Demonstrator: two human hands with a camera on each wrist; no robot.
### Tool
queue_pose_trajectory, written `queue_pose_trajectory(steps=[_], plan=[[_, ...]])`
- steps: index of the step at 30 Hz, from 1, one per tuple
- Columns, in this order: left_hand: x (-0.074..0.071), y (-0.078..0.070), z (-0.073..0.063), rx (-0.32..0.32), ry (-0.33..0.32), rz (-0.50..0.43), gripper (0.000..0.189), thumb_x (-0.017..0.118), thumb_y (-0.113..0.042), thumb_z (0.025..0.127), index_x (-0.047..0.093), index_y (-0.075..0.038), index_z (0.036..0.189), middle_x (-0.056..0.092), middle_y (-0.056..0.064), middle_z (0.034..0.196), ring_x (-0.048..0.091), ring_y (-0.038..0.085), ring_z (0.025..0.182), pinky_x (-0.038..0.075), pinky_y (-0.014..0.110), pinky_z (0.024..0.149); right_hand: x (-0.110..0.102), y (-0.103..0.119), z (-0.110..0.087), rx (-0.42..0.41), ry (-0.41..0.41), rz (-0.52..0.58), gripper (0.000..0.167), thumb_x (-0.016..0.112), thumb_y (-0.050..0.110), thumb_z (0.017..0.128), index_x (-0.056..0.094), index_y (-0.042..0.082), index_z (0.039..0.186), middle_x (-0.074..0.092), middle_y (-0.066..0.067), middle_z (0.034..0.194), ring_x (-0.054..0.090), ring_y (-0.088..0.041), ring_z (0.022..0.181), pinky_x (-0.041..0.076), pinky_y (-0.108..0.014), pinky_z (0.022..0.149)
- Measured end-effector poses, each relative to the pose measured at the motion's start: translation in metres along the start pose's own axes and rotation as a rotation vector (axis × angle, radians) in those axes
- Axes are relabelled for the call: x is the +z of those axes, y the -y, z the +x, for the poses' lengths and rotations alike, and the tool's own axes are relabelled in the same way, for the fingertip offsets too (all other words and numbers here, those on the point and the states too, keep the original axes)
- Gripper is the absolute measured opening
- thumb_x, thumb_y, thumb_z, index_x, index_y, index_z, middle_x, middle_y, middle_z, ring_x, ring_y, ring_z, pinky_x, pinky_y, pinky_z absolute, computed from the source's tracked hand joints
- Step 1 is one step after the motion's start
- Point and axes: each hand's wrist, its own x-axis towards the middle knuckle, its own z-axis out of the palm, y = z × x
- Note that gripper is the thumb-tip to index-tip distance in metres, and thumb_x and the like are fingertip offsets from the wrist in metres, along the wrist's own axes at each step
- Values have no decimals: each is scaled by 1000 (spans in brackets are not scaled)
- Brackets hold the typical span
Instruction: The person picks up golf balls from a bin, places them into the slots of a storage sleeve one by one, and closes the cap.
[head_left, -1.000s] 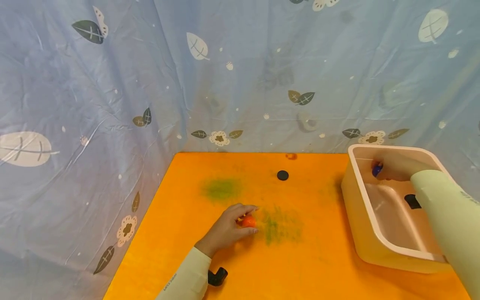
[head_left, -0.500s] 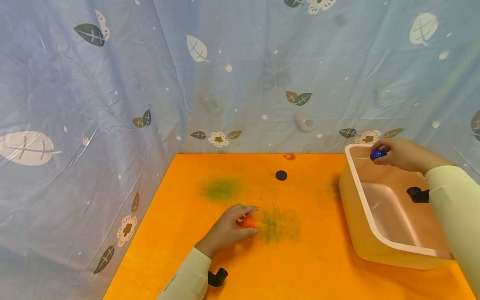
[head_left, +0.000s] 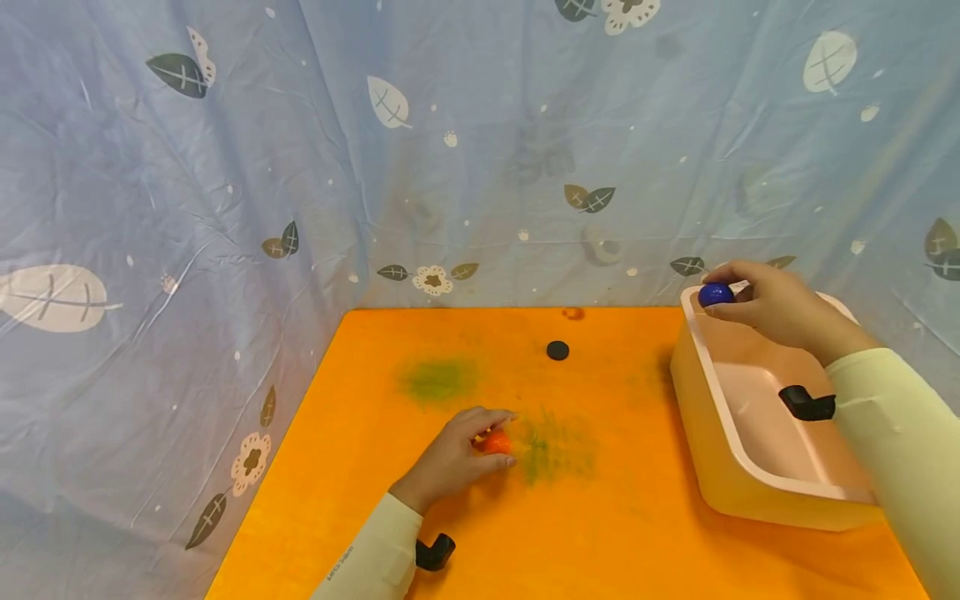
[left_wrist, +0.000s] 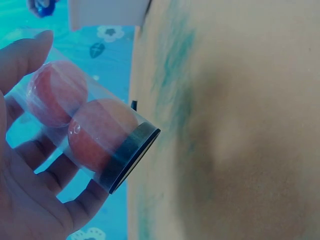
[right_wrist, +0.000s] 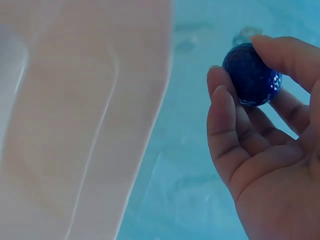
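My left hand [head_left: 450, 462] holds a clear tube [left_wrist: 127, 157] with a black end, tilted above the table. Two balls, a lower one [left_wrist: 100, 132] and an upper one [left_wrist: 56, 94], sit inside it; they look orange in the head view. Over the far left rim of the bin, my right hand [head_left: 783, 308] pinches a dimpled blue golf ball [right_wrist: 251, 75] between thumb and fingers. The right wrist view shows the bin wall [right_wrist: 125, 125] to the left of the ball. On the table lies a flat black disc [head_left: 557, 350], away from both hands.
A pale, deep plastic bin [head_left: 693, 417] stands at the right of the orange table [head_left: 600, 542]. Patterned blue curtains [head_left: 487, 167] rise at the back and left. Black wrist cameras [head_left: 435, 552] sit at the wrists. Green smudges [head_left: 438, 379] mark the tabletop.
My right hand has lifted the blue golf ball from inside the bin and moved left to its far rim. The left hand has stayed in place with the tube.
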Motion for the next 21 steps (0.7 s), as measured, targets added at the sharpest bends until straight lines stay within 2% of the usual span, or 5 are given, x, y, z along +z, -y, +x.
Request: queue_pose_trajectory(steps=[6,9,12,16,21], plan=[[-3,-1,2,-1,1,3,57,86,-31,99,65,-31,152,63,-12,118,56,19,102,53,39,91,16,37,-9,-83,-10,86,50,77,18,106,58,0,149,63,-23,135,69,-31,104,55,-22,78],[-4,-2,4,-6,-1,4,57,86,-31,99,65,-31,152,64,-13,118,56,18,103,54,39,93,26,57,-14,-147,-19,154,48,78,13,104,61,3,148,68,-18,125,68,-26,92,55,-25,72],[-5,-4,6,-4,-3,10,58,87,-30,98,65,-28,152,64,-12,119,57,19,103,54,40,93,38,71,-17,-216,-22,217,44,78,8,103,65,5,145,67,-15,123,67,-24,87,55,-28,70],[-5,-5,8,5,5,25,58,86,-29,99,65,-23,153,64,-10,121,56,19,104,54,40,93,55,86,-22,-245,-21,280,41,79,8,103,68,7,142,69,-13,122,69,-26,90,57,-28,75],[-2,-6,10,6,12,27,57,85,-31,99,65,-28,153,65,-6,124,56,18,105,54,39,93,78,101,-25,-270,-10,361,37,80,11,102,70,9,138,72,-10,116,69,-28,91,58,-31,76]])
